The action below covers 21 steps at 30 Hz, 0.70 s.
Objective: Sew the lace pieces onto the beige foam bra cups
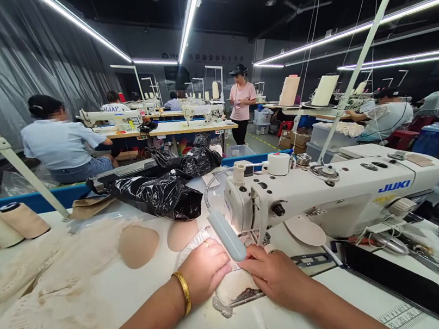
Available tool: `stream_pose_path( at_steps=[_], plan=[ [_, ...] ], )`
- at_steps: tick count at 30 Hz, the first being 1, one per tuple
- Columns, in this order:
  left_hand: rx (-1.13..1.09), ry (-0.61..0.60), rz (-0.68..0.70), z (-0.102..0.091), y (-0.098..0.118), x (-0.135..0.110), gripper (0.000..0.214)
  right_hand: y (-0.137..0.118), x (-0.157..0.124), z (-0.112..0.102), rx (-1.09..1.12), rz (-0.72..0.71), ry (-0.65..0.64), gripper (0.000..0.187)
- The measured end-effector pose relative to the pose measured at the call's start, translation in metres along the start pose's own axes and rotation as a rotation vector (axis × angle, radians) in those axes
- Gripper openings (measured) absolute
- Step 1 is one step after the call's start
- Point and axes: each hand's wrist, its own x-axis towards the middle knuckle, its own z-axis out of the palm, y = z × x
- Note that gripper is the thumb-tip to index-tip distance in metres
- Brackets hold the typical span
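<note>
Head view: left hand (205, 272) rests on pale fabric (192, 244), right hand (280, 277) near sewing machine (342, 190); cannot tell whether fingers (216, 261) grip.

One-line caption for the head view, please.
Left hand on pale lacy fabric, right hand close by, at a white JUKI sewing machine.
</note>
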Motion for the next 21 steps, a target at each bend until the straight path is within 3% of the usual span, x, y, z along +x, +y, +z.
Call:
stream_pose_path(
  at_steps=[12, 21],
  plan=[
    [0.009, 0.0, -0.017, -0.001, -0.005, 0.001, 0.021, 0.0, -0.005, 0.005, -0.019, -0.045, 0.029, 0.048],
    [0.086, 0.07, -0.048, -0.007, -0.003, 0.009, 0.033, 0.001, 0.005, 0.005, 0.033, 0.019, -0.018, 0.039]
  ],
)
